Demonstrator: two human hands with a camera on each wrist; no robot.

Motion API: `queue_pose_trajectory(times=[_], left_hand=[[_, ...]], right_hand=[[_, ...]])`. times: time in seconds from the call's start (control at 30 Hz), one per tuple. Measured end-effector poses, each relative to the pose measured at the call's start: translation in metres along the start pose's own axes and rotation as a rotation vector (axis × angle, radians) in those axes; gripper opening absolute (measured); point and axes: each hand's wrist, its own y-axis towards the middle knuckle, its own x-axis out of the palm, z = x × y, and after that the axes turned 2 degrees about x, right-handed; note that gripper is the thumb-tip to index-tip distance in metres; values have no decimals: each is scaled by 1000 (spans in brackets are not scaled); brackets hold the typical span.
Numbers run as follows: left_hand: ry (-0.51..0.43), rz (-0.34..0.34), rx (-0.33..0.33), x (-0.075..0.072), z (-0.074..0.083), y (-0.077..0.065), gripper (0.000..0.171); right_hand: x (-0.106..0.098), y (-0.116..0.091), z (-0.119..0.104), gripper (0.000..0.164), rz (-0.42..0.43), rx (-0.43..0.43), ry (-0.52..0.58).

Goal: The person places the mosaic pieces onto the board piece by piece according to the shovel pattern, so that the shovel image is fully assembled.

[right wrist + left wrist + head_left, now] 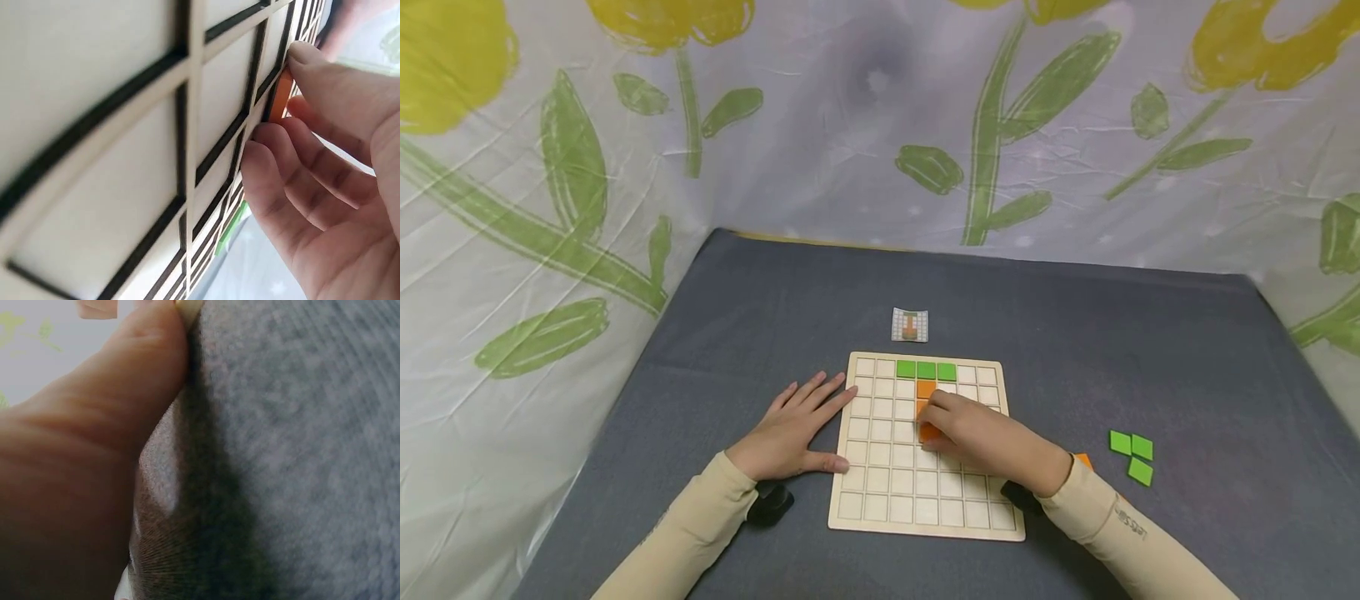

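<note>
A wooden grid board lies flat on the table. Along its top row sit several green tiles, with an orange tile in the row beneath. Below that, in the same column, my right hand pinches another orange tile between thumb and fingers, low over the squares. The right wrist view shows this held orange tile at the grid, partly covered by the thumb. My left hand has its fingers spread, with fingertips and thumb resting at the board's left edge; its thumb fills much of the left wrist view.
A small printed card with a grid picture lies beyond the board. Several loose green tiles are on the dark tablecloth at the right. An orange piece peeks out from behind my right forearm. A flower-patterned curtain hangs around the table.
</note>
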Motion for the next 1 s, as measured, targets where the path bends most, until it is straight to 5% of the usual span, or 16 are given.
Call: queue_pose_trajectory(times=[0.6, 1.0], left_hand=[[7, 41, -8, -2, 1, -5, 94], [0, 25, 2, -1, 4, 0, 94]], right_hand=[[-6, 0, 1, 20, -18, -31, -38], [-31, -63, 27, 25, -3, 116, -3]])
